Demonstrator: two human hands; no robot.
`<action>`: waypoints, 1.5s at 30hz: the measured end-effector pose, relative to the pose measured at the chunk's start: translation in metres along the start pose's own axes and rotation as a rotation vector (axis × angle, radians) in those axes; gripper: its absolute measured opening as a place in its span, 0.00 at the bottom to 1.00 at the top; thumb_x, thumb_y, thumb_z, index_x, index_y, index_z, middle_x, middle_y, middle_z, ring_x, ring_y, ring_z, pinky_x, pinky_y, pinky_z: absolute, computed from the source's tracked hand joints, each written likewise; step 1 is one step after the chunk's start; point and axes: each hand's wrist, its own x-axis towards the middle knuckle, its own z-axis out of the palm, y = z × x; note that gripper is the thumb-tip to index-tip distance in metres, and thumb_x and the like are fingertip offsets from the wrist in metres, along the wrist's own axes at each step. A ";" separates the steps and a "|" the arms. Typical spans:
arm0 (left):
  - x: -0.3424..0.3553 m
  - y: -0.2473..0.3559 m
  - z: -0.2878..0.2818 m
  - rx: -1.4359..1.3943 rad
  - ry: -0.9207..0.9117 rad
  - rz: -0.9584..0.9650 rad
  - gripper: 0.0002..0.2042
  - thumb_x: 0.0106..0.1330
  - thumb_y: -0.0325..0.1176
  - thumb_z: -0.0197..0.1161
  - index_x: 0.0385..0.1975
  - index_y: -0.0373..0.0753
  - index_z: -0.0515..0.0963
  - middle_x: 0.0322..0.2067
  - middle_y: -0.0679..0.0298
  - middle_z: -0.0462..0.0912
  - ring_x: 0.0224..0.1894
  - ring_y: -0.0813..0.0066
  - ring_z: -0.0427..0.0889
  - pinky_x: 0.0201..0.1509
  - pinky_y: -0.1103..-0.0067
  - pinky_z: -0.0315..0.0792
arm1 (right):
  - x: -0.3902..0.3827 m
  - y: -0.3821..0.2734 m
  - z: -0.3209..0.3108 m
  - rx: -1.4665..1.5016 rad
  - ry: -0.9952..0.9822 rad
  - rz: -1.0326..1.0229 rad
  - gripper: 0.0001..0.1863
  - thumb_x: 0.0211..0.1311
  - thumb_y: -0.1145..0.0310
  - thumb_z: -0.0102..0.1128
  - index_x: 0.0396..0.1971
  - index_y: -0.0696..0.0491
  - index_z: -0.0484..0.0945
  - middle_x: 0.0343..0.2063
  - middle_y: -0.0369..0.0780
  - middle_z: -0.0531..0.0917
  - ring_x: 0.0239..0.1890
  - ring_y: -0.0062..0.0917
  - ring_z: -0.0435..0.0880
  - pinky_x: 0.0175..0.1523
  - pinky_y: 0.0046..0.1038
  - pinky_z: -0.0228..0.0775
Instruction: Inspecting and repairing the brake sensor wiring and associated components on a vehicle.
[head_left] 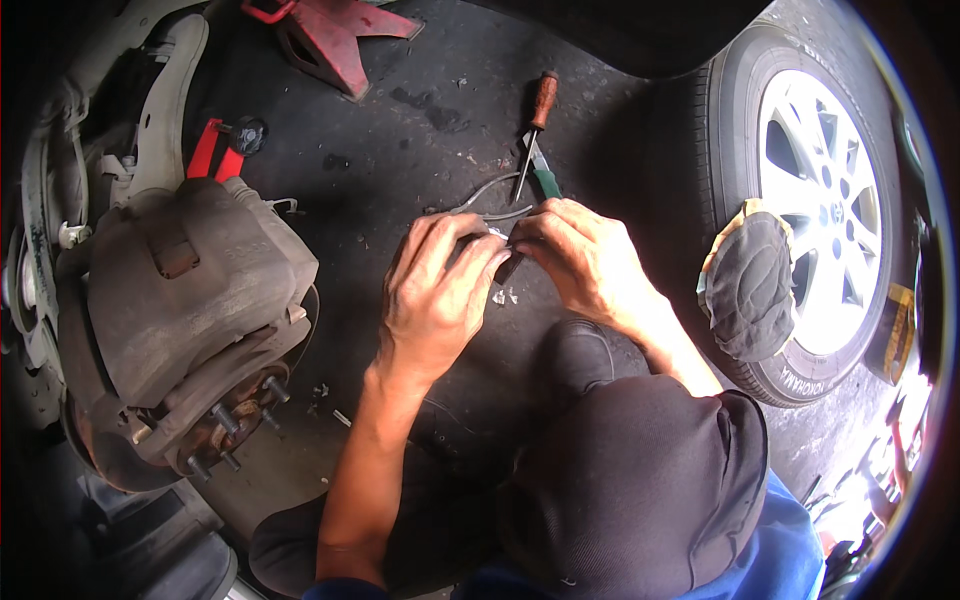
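My left hand (436,290) is closed, its fingers bent around a thin grey cable (485,187) that loops out in front of them. Opposite it, my right hand (588,258) is also closed, with its thumb and fingertips pinching a small dark piece whose kind I cannot make out. The fingertips of both hands nearly meet, and a small whitish bit shows between them. Just beyond my right hand lie a screwdriver (545,100) with an orange-brown handle and a green-handled tool (546,181), crossing close to the cable.
On the left is a brake caliper (190,280) over a hub with bare wheel studs (226,418). A red jack stand (345,35) and a red-handled tool (230,162) lie beyond. A wheel (735,150) lies at right, with a dark cloth pad (750,285) against it.
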 end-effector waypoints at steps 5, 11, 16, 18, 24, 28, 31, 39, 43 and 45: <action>0.004 0.001 -0.003 -0.135 -0.021 -0.102 0.04 0.68 0.25 0.71 0.38 0.34 0.85 0.39 0.57 0.85 0.44 0.57 0.85 0.48 0.66 0.78 | 0.000 -0.003 -0.004 -0.024 0.015 0.010 0.12 0.59 0.72 0.76 0.41 0.55 0.83 0.35 0.40 0.82 0.35 0.35 0.85 0.39 0.34 0.81; 0.000 0.002 -0.004 -0.285 -0.113 -0.325 0.06 0.73 0.28 0.68 0.39 0.31 0.83 0.39 0.56 0.85 0.41 0.59 0.85 0.46 0.69 0.78 | 0.001 -0.005 -0.006 -0.003 -0.004 -0.029 0.13 0.59 0.73 0.76 0.42 0.55 0.83 0.37 0.39 0.82 0.36 0.33 0.84 0.38 0.33 0.80; -0.003 0.001 -0.001 -0.326 -0.163 -0.333 0.06 0.73 0.27 0.68 0.39 0.31 0.81 0.39 0.57 0.84 0.40 0.60 0.85 0.45 0.70 0.78 | -0.001 -0.005 -0.005 -0.064 -0.047 -0.012 0.13 0.60 0.73 0.74 0.42 0.58 0.81 0.38 0.42 0.82 0.37 0.36 0.85 0.39 0.34 0.81; -0.003 0.000 0.000 -0.359 -0.174 -0.329 0.06 0.73 0.27 0.69 0.40 0.31 0.81 0.40 0.57 0.84 0.41 0.61 0.85 0.45 0.70 0.78 | -0.001 -0.002 -0.007 -0.062 -0.056 -0.021 0.13 0.61 0.72 0.74 0.42 0.58 0.80 0.38 0.43 0.82 0.38 0.37 0.86 0.40 0.35 0.82; -0.002 0.000 0.005 -0.322 -0.162 -0.269 0.08 0.68 0.27 0.73 0.40 0.33 0.81 0.43 0.58 0.83 0.43 0.61 0.85 0.47 0.70 0.79 | -0.004 0.000 -0.010 -0.026 -0.086 0.024 0.12 0.64 0.72 0.72 0.42 0.60 0.79 0.37 0.48 0.82 0.39 0.43 0.88 0.40 0.38 0.83; 0.002 0.005 0.003 -0.191 -0.070 -0.173 0.08 0.66 0.26 0.74 0.41 0.35 0.83 0.44 0.58 0.84 0.45 0.59 0.85 0.50 0.68 0.79 | 0.001 -0.004 -0.013 0.038 -0.160 0.126 0.12 0.66 0.72 0.71 0.41 0.60 0.77 0.36 0.49 0.83 0.39 0.46 0.88 0.39 0.39 0.84; 0.002 0.003 0.000 -0.188 -0.059 -0.162 0.07 0.65 0.25 0.73 0.40 0.35 0.83 0.42 0.58 0.85 0.46 0.57 0.85 0.50 0.66 0.78 | 0.004 -0.005 -0.015 0.044 -0.175 0.117 0.11 0.66 0.72 0.71 0.39 0.60 0.77 0.35 0.49 0.83 0.38 0.46 0.88 0.39 0.40 0.84; -0.001 0.002 0.002 -0.180 -0.132 -0.192 0.06 0.64 0.24 0.73 0.38 0.34 0.83 0.40 0.58 0.86 0.43 0.57 0.84 0.49 0.66 0.78 | -0.001 -0.004 -0.009 0.008 -0.043 0.026 0.13 0.61 0.72 0.75 0.40 0.59 0.81 0.37 0.45 0.83 0.39 0.39 0.87 0.41 0.37 0.83; -0.002 0.002 0.001 -0.134 -0.174 -0.178 0.07 0.66 0.24 0.72 0.39 0.34 0.81 0.40 0.58 0.85 0.43 0.55 0.84 0.48 0.64 0.77 | -0.002 -0.004 -0.007 -0.046 -0.070 -0.001 0.13 0.58 0.72 0.74 0.40 0.59 0.81 0.36 0.44 0.82 0.40 0.37 0.86 0.41 0.35 0.82; -0.001 0.004 0.001 -0.091 -0.205 -0.157 0.07 0.67 0.24 0.71 0.40 0.34 0.80 0.40 0.57 0.84 0.44 0.54 0.83 0.48 0.64 0.77 | -0.002 -0.003 -0.006 -0.070 -0.096 -0.011 0.12 0.59 0.72 0.73 0.39 0.59 0.81 0.36 0.44 0.82 0.39 0.38 0.85 0.41 0.35 0.82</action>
